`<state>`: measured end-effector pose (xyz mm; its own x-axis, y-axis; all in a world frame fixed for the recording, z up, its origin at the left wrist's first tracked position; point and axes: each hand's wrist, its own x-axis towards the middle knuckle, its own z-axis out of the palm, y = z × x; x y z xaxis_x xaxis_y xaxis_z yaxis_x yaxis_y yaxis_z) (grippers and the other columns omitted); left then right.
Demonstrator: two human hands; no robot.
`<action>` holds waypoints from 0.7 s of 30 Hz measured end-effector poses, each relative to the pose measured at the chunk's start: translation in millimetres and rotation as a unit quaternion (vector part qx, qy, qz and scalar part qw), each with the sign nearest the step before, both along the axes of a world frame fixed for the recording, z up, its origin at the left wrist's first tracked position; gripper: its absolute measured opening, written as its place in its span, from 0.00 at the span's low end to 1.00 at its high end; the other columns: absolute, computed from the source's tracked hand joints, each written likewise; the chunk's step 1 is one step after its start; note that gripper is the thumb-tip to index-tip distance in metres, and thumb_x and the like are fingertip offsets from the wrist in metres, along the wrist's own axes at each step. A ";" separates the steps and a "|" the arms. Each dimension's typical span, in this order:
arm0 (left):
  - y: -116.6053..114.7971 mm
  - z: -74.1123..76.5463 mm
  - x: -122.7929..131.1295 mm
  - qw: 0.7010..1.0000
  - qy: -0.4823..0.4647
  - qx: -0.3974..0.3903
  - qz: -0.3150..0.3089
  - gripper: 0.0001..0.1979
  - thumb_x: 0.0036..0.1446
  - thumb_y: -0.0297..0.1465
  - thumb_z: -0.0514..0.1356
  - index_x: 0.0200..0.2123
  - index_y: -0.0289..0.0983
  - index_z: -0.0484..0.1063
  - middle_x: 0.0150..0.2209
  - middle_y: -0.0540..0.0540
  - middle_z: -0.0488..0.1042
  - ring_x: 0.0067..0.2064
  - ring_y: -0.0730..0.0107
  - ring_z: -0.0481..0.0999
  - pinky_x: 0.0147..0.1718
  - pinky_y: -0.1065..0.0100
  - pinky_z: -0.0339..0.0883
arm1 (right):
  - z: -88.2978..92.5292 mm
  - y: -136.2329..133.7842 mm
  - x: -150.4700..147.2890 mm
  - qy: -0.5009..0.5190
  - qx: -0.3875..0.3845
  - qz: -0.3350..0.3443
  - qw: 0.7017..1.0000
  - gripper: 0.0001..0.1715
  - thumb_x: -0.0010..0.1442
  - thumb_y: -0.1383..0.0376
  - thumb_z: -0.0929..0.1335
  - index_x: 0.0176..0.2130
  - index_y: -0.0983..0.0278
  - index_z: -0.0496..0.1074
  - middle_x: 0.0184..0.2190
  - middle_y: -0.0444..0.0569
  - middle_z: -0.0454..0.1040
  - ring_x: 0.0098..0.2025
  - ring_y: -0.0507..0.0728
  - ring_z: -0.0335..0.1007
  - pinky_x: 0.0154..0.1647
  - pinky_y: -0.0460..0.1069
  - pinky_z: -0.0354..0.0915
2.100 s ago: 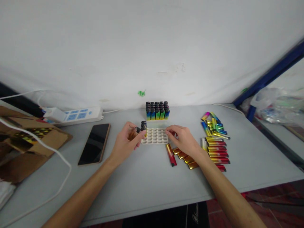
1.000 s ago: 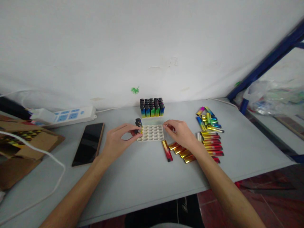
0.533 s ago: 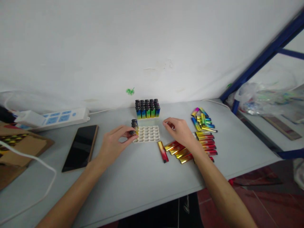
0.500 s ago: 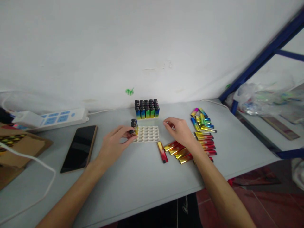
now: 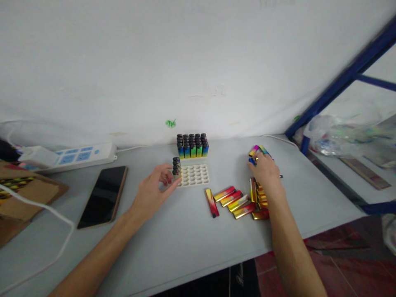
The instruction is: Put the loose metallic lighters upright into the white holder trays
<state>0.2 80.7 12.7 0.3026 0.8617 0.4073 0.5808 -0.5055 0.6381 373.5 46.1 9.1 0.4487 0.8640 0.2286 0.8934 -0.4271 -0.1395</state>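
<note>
A white grid tray lies on the table with a short column of black-topped lighters upright along its left side. My left hand is beside that column, thumb at the front one and fingers apart, gripping nothing I can see. Over the loose pile at the right, my right hand has its thumb and forefinger around a blue lighter; its other fingers are partly hidden. Red and gold lighters lie between the tray and the pile. Behind the tray stands a full block of blue, green and yellow lighters.
To the left are a dark phone, a white power strip and an open cardboard box crossed by a white cable. A wall rises behind the table. A blue metal frame and plastic bags are at the right.
My right hand has moved right, from beside the tray to the lighter pile. My left fingers have spread and drawn back slightly from the front lighter, which now stands in the tray's column.
</note>
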 end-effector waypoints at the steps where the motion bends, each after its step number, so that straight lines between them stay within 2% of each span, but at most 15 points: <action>1: -1.6 1.7 1.1 1.000 0.001 0.007 0.009 0.19 0.63 0.43 0.65 0.52 0.42 0.68 0.33 0.53 0.79 0.34 0.66 0.82 0.38 0.65 0.76 | -2.9 1.1 0.8 -0.001 0.004 0.013 1.000 0.16 0.66 0.65 0.69 0.52 0.68 0.76 0.47 0.67 0.78 0.47 0.70 0.77 0.48 0.60 0.69; 4: -5.7 5.5 3.2 0.998 -0.007 0.047 0.037 0.13 0.65 0.40 0.63 0.49 0.42 0.69 0.34 0.53 0.80 0.33 0.68 0.82 0.38 0.67 0.75 | -13.1 7.7 -5.4 0.021 0.025 0.076 0.997 0.15 0.65 0.70 0.69 0.51 0.68 0.77 0.45 0.64 0.79 0.48 0.67 0.76 0.51 0.57 0.69; 7: -9.2 8.7 3.2 0.994 -0.027 0.090 0.058 0.09 0.65 0.37 0.62 0.45 0.42 0.71 0.35 0.52 0.81 0.32 0.68 0.83 0.37 0.67 0.76 | -21.7 13.9 -21.6 0.042 0.057 0.124 0.990 0.19 0.63 0.72 0.69 0.54 0.67 0.76 0.43 0.61 0.79 0.47 0.66 0.76 0.52 0.58 0.70; 9: -11.5 11.6 2.7 0.991 -0.034 0.112 0.065 0.06 0.65 0.36 0.61 0.43 0.42 0.72 0.33 0.51 0.82 0.31 0.67 0.82 0.38 0.66 0.76 | -22.2 16.1 -34.4 0.052 0.089 0.155 0.983 0.21 0.63 0.73 0.68 0.55 0.66 0.76 0.44 0.60 0.78 0.48 0.66 0.75 0.53 0.59 0.71; 11: -14.0 15.6 2.6 0.989 -0.034 0.129 0.055 0.04 0.65 0.34 0.60 0.39 0.42 0.73 0.31 0.51 0.81 0.30 0.67 0.82 0.37 0.67 0.75 | -16.1 16.9 -46.0 0.080 0.131 0.200 0.968 0.19 0.64 0.72 0.68 0.54 0.65 0.77 0.46 0.60 0.76 0.49 0.66 0.74 0.53 0.59 0.71; 14: -17.7 21.9 4.6 0.988 -0.042 0.151 0.012 0.07 0.65 0.31 0.60 0.33 0.41 0.74 0.28 0.51 0.79 0.29 0.68 0.80 0.34 0.68 0.73 | 1.9 15.9 -59.9 0.177 0.192 0.271 0.926 0.11 0.67 0.67 0.69 0.49 0.62 0.79 0.44 0.55 0.77 0.45 0.62 0.75 0.51 0.58 0.72; 17: -22.0 26.0 8.9 0.988 -0.058 0.138 -0.035 0.08 0.65 0.29 0.61 0.31 0.41 0.75 0.28 0.51 0.79 0.29 0.69 0.79 0.34 0.69 0.72 | 17.7 12.5 -71.4 0.320 0.241 0.280 0.872 0.11 0.65 0.59 0.74 0.46 0.62 0.78 0.40 0.51 0.80 0.41 0.58 0.77 0.45 0.54 0.73; 19: -25.4 26.4 12.6 0.990 -0.065 0.107 -0.064 0.08 0.66 0.29 0.61 0.32 0.40 0.77 0.29 0.50 0.80 0.31 0.70 0.80 0.35 0.69 0.72 | 22.4 9.4 -79.1 0.419 0.239 0.272 0.833 0.14 0.63 0.55 0.76 0.43 0.62 0.78 0.38 0.48 0.80 0.38 0.56 0.76 0.41 0.51 0.73; 21: -28.9 25.0 16.4 0.991 -0.077 0.072 -0.080 0.07 0.67 0.29 0.61 0.37 0.40 0.79 0.34 0.48 0.82 0.34 0.69 0.82 0.38 0.69 0.74 | 23.2 5.8 -87.8 0.504 0.198 0.279 0.793 0.16 0.60 0.54 0.78 0.41 0.62 0.78 0.34 0.46 0.80 0.33 0.54 0.75 0.35 0.49 0.72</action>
<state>16.6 51.8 37.7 0.3555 0.7374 0.5744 0.3872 -0.6755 0.6276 285.7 52.0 32.2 0.1494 0.9423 0.2996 0.2771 0.2510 -0.9275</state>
